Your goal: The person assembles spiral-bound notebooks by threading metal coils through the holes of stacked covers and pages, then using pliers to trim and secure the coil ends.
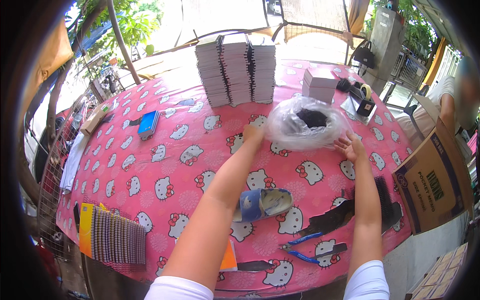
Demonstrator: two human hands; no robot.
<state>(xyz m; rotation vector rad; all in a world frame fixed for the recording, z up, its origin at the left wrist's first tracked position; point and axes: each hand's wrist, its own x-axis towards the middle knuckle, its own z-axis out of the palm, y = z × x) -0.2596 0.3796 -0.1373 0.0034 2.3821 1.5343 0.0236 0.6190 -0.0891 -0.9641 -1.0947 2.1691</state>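
A clear plastic bag (286, 135) lies crumpled on the table, its mouth spread wide around a bundle of black pieces (312, 118). At its left edge is my left hand (254, 134), fingers curled in against the plastic and partly hidden. My right hand (350, 146) is at the bag's right side, fingers spread and palm turned toward it, holding nothing. Behind the bag stands a short stack of white paper blocks (320, 85). Farther back and left rise three tall stacks of spiral-bound pads (235, 70).
A blue slipper (263, 205), blue-handled cutters (302, 247) and black binding strips (332, 216) lie nearer me. Spiral notebooks (117, 232) stand at the near left, a blue booklet stack (148, 124) beyond. A cardboard box (432, 177) and another person (445, 100) are at the right.
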